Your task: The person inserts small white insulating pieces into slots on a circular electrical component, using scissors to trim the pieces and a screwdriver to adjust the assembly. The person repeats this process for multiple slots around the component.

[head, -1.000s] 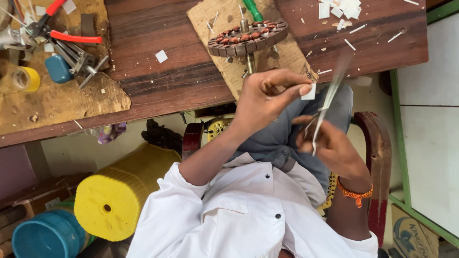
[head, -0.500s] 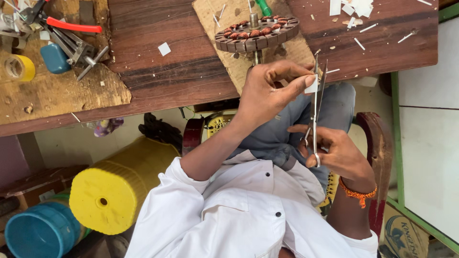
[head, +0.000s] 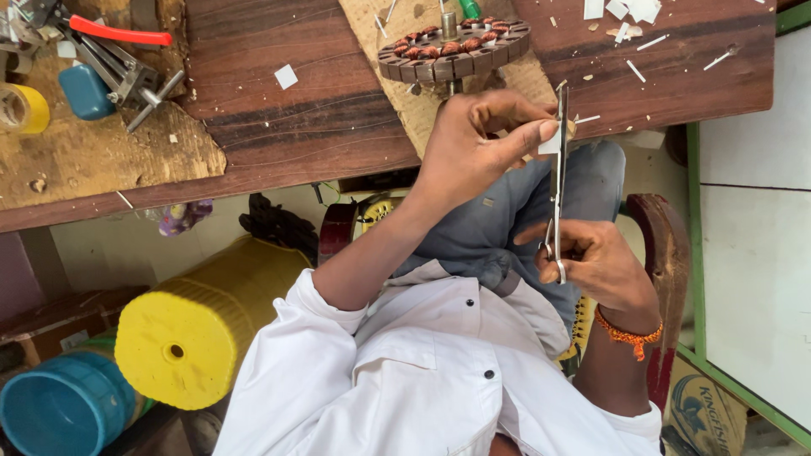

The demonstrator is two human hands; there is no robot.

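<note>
- Nearest us, our right hand (head: 596, 266) grips the handles of the scissors (head: 558, 181), fingers closed through the loops, an orange band on the wrist.
- The scissors point up toward the bench (head: 279, 127), blades nearly together.
- Our left hand (head: 477, 143) pinches a small white paper slip (head: 550, 143) between thumb and fingertips, right against the blades, just off the bench edge.
- Beyond it, on a cardboard sheet (head: 397, 51), stands a round stator (head: 454, 46) with copper windings.
- White paper scraps (head: 625, 10) lie scattered on the bench's right side.
- Far left, pliers (head: 114, 34) with red handles, a blue block (head: 87, 90) and yellow tape (head: 24, 108).
- Below the bench sit a yellow drum (head: 198, 329) and a blue tub (head: 59, 409).
</note>
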